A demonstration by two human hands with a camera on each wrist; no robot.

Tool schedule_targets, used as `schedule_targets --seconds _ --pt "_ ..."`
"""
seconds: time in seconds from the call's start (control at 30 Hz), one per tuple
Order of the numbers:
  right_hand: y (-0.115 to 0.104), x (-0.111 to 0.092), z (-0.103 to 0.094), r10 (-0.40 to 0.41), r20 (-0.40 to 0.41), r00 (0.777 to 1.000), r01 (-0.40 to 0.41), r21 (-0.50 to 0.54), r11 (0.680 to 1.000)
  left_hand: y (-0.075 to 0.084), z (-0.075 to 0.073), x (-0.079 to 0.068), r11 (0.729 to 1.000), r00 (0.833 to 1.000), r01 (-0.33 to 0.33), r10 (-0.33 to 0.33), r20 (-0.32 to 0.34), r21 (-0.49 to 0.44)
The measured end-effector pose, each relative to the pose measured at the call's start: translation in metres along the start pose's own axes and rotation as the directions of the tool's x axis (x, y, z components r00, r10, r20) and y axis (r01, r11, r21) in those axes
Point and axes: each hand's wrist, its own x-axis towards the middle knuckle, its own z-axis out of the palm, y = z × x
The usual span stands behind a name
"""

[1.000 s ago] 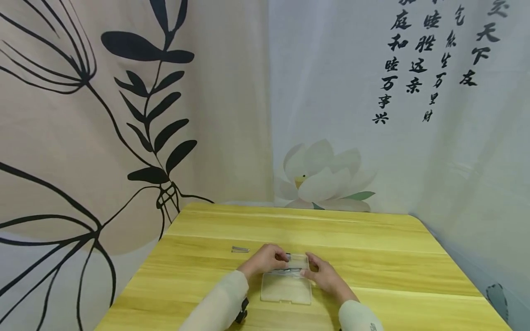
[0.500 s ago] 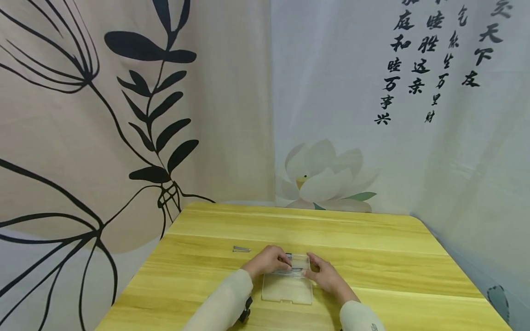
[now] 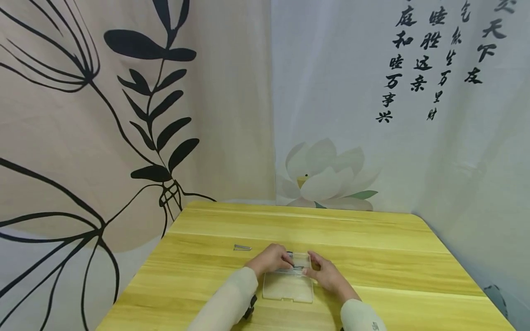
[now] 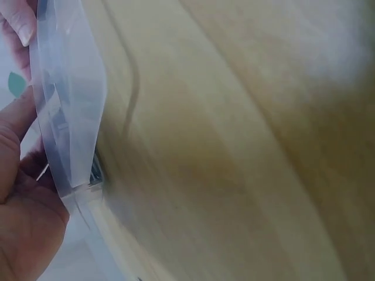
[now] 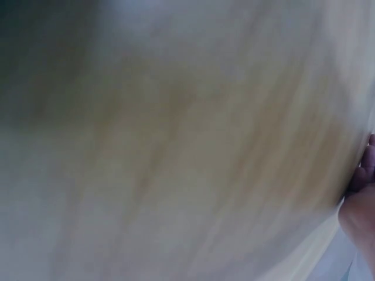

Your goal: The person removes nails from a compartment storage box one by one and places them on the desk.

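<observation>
A clear plastic box (image 3: 302, 260) lies with its lid (image 3: 288, 288) folded flat toward me. Several thin metal nails (image 3: 296, 268) lie along its near side. My left hand (image 3: 271, 259) reaches over the box's left end, thumb and fingers together at the nails. In the left wrist view, a thin silvery nail (image 4: 43, 171) shows between the left hand's fingers. My right hand (image 3: 328, 275) grips the right end of the box, its thumb at the near side and its fingers at the far corner. Only part of that hand enters the right wrist view.
Several loose nails (image 3: 242, 247) lie on the wooden table (image 3: 372, 257), left of the box and beyond my left hand. A printed curtain (image 3: 232, 115) hangs behind the table's far edge.
The left hand's fingertips have shifted slightly right along the nails. The right hand keeps its hold on the box. The head view has shifted a little.
</observation>
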Motion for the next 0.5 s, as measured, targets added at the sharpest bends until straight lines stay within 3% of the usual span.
schedule_targets --seconds 0.3,0.5 --pt "-0.0007 -0.0019 0.0000 -0.001 -0.006 1.000 0.001 0.000 1.000 0.0090 0.0007 0.0021 0.988 1.000 -0.027 0.027 0.000 0.151" --pt "-0.0019 -0.0020 -0.0001 -0.014 -0.011 1.000 0.013 -0.014 1.000 0.0055 0.0029 0.0009 0.970 0.997 -0.075 0.076 0.005 0.230"
